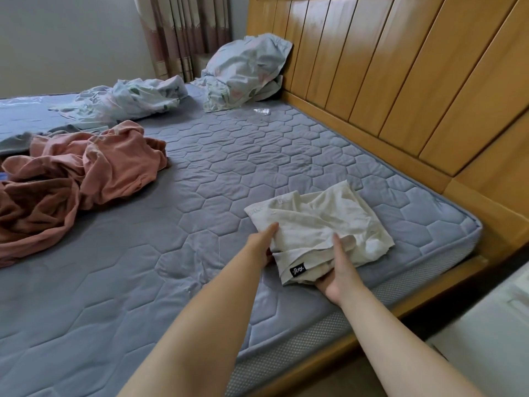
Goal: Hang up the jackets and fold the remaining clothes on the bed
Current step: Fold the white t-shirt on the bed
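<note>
A cream folded garment (315,224) with a small black label lies on the grey quilted mattress (200,181) near its right corner. My left hand (264,242) holds the garment's left edge, thumb on top and fingers tucked under the cloth. My right hand (340,270) grips the near edge, thumb lying over the fabric and fingers beneath it. A crumpled pink garment (77,179) is heaped on the left side of the bed.
A pale floral sheet (120,101) lies bunched at the back left. Floral pillows (246,70) lean against the wooden headboard (400,81). Striped curtains (183,35) hang behind. A white surface (492,333) stands at the lower right beside the bed frame.
</note>
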